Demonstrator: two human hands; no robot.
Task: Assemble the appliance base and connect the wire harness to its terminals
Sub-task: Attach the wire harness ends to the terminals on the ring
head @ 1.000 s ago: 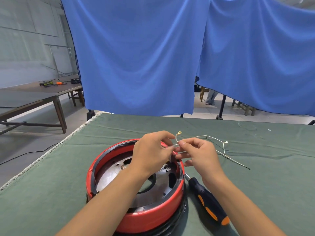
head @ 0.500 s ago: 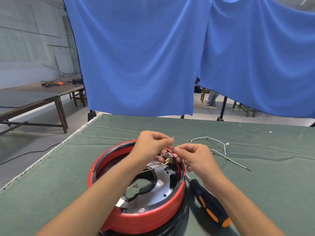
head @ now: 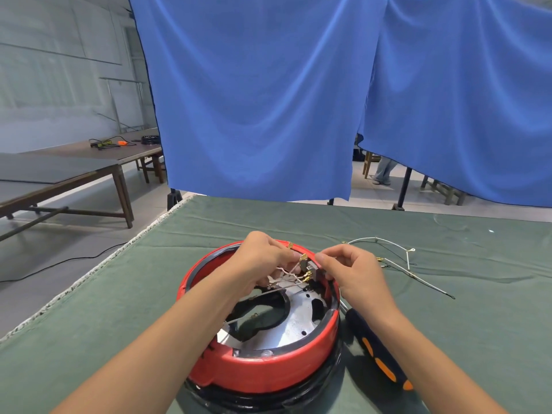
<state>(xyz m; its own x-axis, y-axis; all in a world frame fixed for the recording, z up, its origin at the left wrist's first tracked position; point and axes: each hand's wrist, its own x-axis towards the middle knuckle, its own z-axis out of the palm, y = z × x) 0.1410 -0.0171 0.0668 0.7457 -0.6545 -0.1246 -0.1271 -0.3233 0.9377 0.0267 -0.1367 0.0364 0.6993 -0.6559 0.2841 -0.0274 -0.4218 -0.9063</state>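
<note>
Head view: both forearms reach over the red appliance base (head: 263, 366) on the green table (head: 478, 339). Left hand (head: 263, 259) pinches white harness wires (head: 288, 271) with brass terminals; right hand (head: 354, 271), fingers curled, pinches at the base's far-rim terminal block.

Head-worn view, forward-down, close

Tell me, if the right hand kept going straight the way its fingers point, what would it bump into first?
Most likely the left hand. The right hand points leftward across the red base, fingertips almost meeting the other hand's over the wires; depth there is hard to judge.
</note>
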